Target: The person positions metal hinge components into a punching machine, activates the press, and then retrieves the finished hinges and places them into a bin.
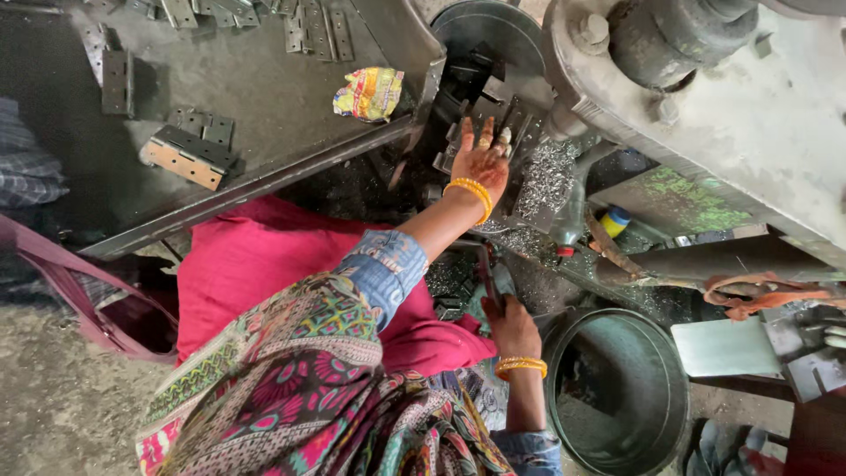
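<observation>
Up far-centre, the left hand (480,161) w/ yellow bangles lies flat, fingers spread and straight, pressed on a dark metal hinge plate (514,119) seated in the black die of the big grey press machine (749,115); it grips nothing, just rests on the plate. Near-centre, the right hand (509,328), also bangled, is closed round a dark slim lever handle (486,278) that stands up toward the machine. Silver metal shavings (546,176) lie heaped just right of the left hand. A round dark metal tub (617,388) sits near-right, beside the right forearm. On the dark steel worktable (264,97) at far left lie flat perforated hinge pieces (189,154) and a crumpled yellow-red wrapper (368,92), well apart from both hands. A small plastic oil bottle w/ blue-yellow cap (589,225) stands right of the shavings.
</observation>
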